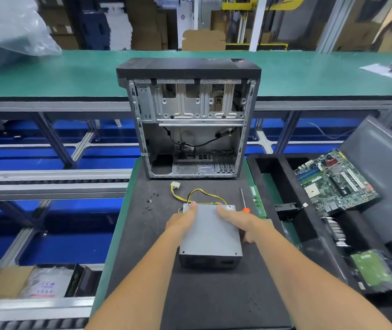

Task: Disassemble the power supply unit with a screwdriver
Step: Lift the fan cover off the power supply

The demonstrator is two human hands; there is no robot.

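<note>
power supply unit (210, 234) flat on table mat (142, 246), long axis running away from person, left hand (182, 220) and right hand (242, 223) gripping its sides; screwdriver (243, 201) lies untouched just right, nearer right hand.

one power supply unit (210, 234), one screwdriver (243, 201), one open computer case (190, 120), one motherboard (335, 179), one ram stick (258, 201), and two hands, left (180, 220) and right (242, 222). roughly seven small loose screws (149, 202); blur prevents an exact count.
</note>
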